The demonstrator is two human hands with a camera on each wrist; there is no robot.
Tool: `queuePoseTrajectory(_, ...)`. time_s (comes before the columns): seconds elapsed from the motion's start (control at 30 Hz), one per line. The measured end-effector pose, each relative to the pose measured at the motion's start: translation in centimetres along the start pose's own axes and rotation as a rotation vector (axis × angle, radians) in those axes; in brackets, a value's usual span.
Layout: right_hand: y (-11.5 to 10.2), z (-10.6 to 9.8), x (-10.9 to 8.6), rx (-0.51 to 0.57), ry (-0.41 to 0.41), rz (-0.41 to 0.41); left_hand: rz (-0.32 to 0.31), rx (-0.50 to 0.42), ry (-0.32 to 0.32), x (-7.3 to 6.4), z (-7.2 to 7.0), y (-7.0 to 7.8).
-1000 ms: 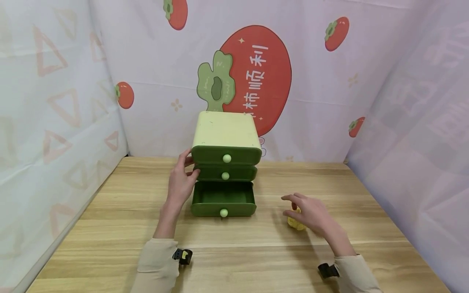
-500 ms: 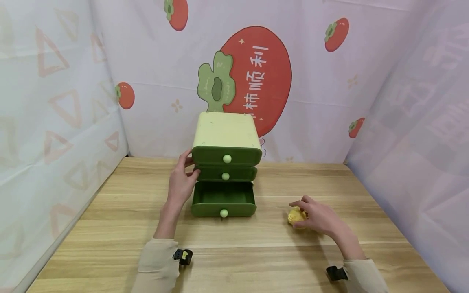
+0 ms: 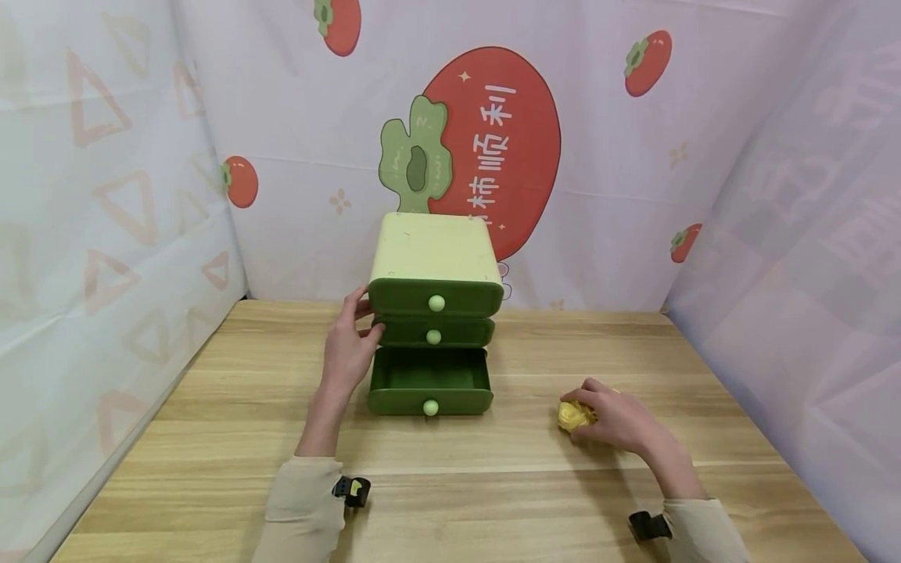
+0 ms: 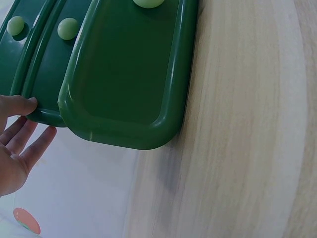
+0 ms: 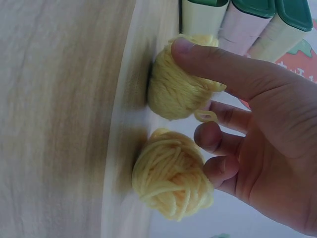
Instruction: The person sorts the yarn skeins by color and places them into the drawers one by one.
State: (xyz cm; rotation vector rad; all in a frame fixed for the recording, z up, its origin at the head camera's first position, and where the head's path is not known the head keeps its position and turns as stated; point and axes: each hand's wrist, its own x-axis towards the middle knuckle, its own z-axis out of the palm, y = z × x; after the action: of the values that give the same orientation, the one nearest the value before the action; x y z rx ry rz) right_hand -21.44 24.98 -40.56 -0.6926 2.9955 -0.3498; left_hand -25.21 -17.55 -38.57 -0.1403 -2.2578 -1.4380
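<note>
A small drawer cabinet (image 3: 436,249) with a pale yellow-green top, dark green drawer fronts and light round knobs stands in the head view. Its bottom drawer (image 3: 430,402) is pulled out, with no contents visible. My left hand (image 3: 348,353) grips the cabinet's left side, thumb (image 4: 22,105) on the middle drawer's front edge, fingers along the side. To the right, my right hand (image 3: 622,422) holds a ball of yellow yarn (image 5: 178,89) between thumb and fingers, low over the table. A second yellow yarn ball (image 5: 172,177) lies beside the curled lower fingers.
The wooden table (image 3: 450,493) runs back to a cloth wall (image 3: 296,94) printed with red persimmons. Cloth side walls (image 3: 127,234) enclose it left and right. A black strap device (image 3: 352,491) sits at each wrist.
My right hand has moved slightly right, closed its thumb and fingers on the yarn ball and shifted it a little. My left hand and the cabinet have stayed put.
</note>
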Motion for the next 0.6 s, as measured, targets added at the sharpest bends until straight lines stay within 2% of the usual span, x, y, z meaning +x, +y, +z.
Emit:
queuePoseTrajectory(0.33,-0.1,0.1,0.3,-0.064,0.067,-0.037,0.005,-0.005,0.001,0.0,-0.1,0.1)
queuePoseTrajectory(0.6,-1.5,-0.2,1.0,-0.095,0.079,-0.068,0.014,-0.004,0.000,0.0,-0.1,0.0)
